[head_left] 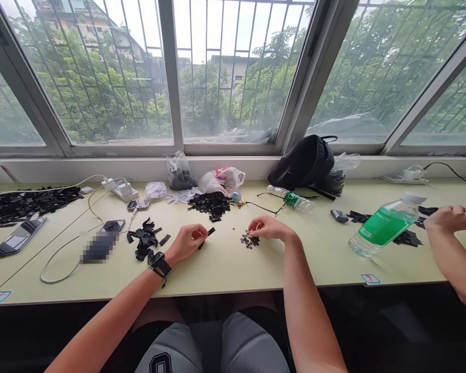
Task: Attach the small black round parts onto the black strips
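Bag (pixel 179 170) beyond left hand (pixel 189 242) holds dark contents (pixel 181 180).

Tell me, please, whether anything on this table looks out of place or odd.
One small ring sits apart from the ring pile by the right hand, as if strayed. Towards the window, a bottle lies on its side rather than standing. I see no spill.

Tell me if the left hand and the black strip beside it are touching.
Touching. The head view shows the left hand pinching the black strip at its fingertips.
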A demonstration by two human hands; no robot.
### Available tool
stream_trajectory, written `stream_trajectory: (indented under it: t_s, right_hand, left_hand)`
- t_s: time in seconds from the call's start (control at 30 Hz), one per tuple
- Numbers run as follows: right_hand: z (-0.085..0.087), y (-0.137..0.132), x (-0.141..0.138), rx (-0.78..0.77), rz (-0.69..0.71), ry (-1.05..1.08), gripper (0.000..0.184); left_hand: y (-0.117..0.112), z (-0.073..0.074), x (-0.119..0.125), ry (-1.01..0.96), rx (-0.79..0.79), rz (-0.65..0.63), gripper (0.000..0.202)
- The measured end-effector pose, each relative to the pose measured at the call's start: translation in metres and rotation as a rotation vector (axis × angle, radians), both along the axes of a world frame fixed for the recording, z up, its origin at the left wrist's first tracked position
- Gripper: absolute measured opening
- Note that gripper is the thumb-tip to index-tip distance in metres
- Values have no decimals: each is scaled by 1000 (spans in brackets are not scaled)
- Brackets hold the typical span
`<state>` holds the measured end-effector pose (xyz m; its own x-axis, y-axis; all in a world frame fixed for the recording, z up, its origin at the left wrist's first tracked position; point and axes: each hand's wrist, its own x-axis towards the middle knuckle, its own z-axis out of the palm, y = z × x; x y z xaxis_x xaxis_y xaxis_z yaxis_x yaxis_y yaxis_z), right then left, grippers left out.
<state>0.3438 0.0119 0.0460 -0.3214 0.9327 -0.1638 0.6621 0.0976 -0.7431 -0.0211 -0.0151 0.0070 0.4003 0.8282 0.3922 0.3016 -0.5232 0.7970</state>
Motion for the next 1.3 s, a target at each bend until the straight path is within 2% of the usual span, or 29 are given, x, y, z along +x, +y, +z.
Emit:
stream_trajectory:
  t_s: [0.2, 0.43, 0.73, 0.93, 1.1, 1.3]
  right_hand:
    - [-3, 2, -12, 4, 40, 28, 30]
    - [4, -2, -15, 41, 59, 28, 29]
    - [2, -3, -23, 91, 198, -50, 24]
    - [4, -2, -27, 145, 139, -27, 26]
    - [4, -1, -27, 152, 44, 154, 31]
    - [2, 2, -24, 141, 42, 284, 28]
  left_hand:
    - [-1, 1, 1, -2, -4, -3, 15]
    - [0, 1, 0, 9, -11, -2, 19]
    - [0, 1, 0, 9, -13, -5, 17]
    - [0, 0, 0, 8, -10, -1, 16]
    - [0, 0, 1, 1, -11, 2, 17]
    - [-1, 1, 1, -1, -18, -8, 18]
